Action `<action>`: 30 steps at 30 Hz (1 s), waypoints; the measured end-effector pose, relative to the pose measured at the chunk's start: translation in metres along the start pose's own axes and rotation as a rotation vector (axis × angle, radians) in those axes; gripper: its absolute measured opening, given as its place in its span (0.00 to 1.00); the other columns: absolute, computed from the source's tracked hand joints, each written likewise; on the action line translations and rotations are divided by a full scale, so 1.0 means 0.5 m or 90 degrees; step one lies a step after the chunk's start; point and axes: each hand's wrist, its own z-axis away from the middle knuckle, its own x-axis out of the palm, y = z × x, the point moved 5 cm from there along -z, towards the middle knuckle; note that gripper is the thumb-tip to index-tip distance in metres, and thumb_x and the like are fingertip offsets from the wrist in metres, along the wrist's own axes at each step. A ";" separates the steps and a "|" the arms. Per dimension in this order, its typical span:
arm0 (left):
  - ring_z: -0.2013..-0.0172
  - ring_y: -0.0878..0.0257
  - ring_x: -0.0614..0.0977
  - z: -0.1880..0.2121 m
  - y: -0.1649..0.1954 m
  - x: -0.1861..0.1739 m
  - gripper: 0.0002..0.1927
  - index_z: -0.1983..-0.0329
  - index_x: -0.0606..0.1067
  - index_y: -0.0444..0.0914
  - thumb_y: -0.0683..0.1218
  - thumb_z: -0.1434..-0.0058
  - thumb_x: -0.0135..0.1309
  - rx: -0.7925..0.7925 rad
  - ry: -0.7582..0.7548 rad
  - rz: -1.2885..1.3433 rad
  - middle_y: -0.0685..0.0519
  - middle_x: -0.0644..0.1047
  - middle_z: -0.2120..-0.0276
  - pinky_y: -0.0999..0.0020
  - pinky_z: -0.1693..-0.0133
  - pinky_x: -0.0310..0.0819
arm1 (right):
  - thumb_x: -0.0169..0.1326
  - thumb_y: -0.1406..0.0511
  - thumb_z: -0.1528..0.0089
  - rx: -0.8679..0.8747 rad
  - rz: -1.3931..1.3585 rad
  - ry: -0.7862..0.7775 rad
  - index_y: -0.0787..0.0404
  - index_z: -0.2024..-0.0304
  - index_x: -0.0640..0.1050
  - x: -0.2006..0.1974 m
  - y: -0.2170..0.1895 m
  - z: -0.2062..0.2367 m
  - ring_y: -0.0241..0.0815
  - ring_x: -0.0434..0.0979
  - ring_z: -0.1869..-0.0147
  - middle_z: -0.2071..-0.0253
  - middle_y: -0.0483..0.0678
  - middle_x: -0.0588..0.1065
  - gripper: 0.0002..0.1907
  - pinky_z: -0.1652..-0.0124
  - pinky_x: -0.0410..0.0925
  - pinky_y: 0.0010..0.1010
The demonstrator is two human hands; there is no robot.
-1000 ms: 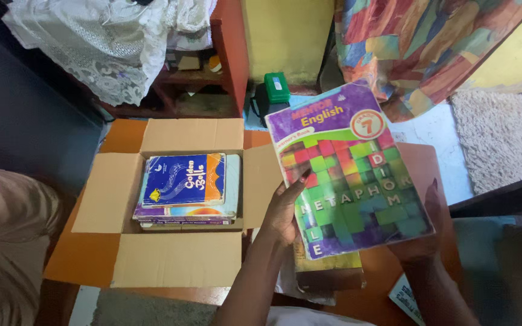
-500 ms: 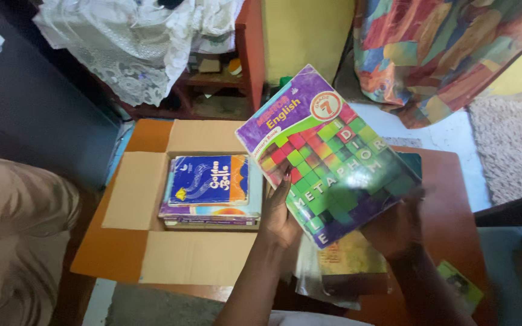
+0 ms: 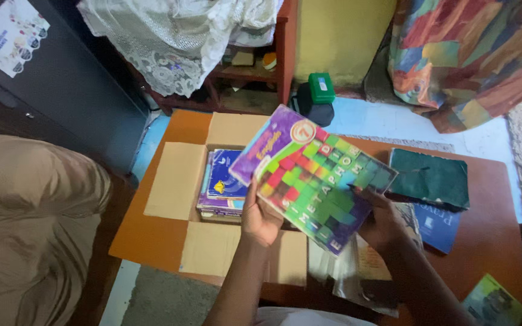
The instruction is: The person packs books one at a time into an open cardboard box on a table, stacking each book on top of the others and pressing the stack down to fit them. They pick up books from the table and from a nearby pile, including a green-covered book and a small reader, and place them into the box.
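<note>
I hold a large colourful book (image 3: 312,175) with a purple top and a grid of green, red and yellow squares, tilted over the right side of an open cardboard box (image 3: 176,181). My left hand (image 3: 260,218) grips its lower left edge. Under its right edge, my right hand (image 3: 382,223) supports it. Inside the box lies a stack of books topped by a blue one (image 3: 225,178), partly hidden by the held book.
A dark green book (image 3: 430,178) and a blue book (image 3: 439,223) lie on the brown table (image 3: 490,241) to the right, with papers beneath my right hand. A small colourful booklet (image 3: 493,305) sits at the table's corner. A beige cushion (image 3: 25,229) fills the left.
The colourful book has swung leftward and tilted further, now overlapping the box and hiding part of the stack. Both hands moved with it.
</note>
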 end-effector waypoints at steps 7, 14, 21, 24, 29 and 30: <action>0.40 0.52 0.76 0.004 0.116 -0.063 0.27 0.34 0.70 0.42 0.58 0.33 0.50 0.026 0.116 0.052 0.49 0.75 0.38 0.46 0.39 0.68 | 0.59 0.65 0.42 0.071 0.062 0.006 0.61 0.52 0.78 0.061 0.069 -0.057 0.46 0.83 0.54 0.57 0.49 0.81 0.16 0.49 0.75 0.43; 0.40 0.51 0.77 -0.040 0.170 -0.120 0.21 0.37 0.71 0.40 0.49 0.32 0.52 0.017 0.158 0.038 0.49 0.77 0.41 0.43 0.37 0.69 | 0.60 0.64 0.42 0.159 -0.007 -0.025 0.63 0.52 0.78 0.150 0.129 -0.118 0.49 0.83 0.53 0.56 0.52 0.81 0.16 0.47 0.74 0.47; 0.42 0.46 0.78 -0.084 0.190 -0.204 0.20 0.39 0.71 0.38 0.48 0.31 0.46 -0.044 0.382 0.083 0.45 0.78 0.43 0.37 0.39 0.68 | 0.60 0.64 0.40 0.231 0.099 0.135 0.62 0.52 0.77 0.180 0.177 -0.213 0.51 0.82 0.56 0.57 0.53 0.81 0.15 0.49 0.75 0.55; 0.42 0.48 0.78 -0.100 0.203 -0.220 0.19 0.38 0.71 0.39 0.47 0.31 0.45 -0.020 0.363 0.073 0.47 0.77 0.42 0.38 0.38 0.68 | 0.60 0.64 0.41 0.230 0.084 0.168 0.61 0.51 0.79 0.182 0.192 -0.237 0.50 0.83 0.55 0.56 0.51 0.82 0.16 0.49 0.76 0.51; 0.43 0.48 0.78 -0.121 0.214 -0.220 0.22 0.37 0.71 0.38 0.52 0.30 0.43 0.035 0.366 0.057 0.46 0.77 0.42 0.40 0.39 0.68 | 0.61 0.62 0.39 0.187 0.123 0.203 0.60 0.51 0.79 0.170 0.202 -0.261 0.49 0.81 0.58 0.58 0.50 0.81 0.16 0.51 0.75 0.51; 0.42 0.48 0.78 -0.122 0.216 -0.225 0.21 0.37 0.71 0.39 0.52 0.29 0.44 0.048 0.414 0.046 0.46 0.76 0.41 0.40 0.38 0.68 | 0.60 0.62 0.39 0.179 0.101 0.183 0.60 0.50 0.78 0.166 0.208 -0.265 0.49 0.82 0.58 0.57 0.51 0.81 0.16 0.51 0.75 0.51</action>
